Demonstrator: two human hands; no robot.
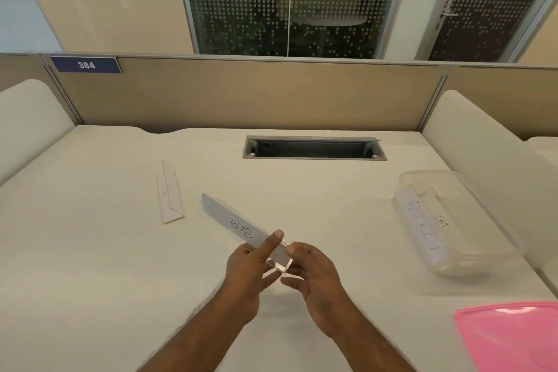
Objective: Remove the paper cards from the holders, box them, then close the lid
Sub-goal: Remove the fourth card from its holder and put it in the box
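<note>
Pink lid — clear box

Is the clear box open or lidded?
Open: the clear box has no lid; the pink lid lies apart on the desk.

Cream desk with open cable slot; tan partition panel behind, blue plate "384" (top left); dotted frosted glass wall; door with handle at right; beige wall.

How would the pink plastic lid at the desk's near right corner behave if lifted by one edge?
The pink plastic lid looks thin and flat, so probably light and a bit bendy. Its glossy surface may be slippery, and lying flush on the white desk could make its edge hard to catch.
</note>
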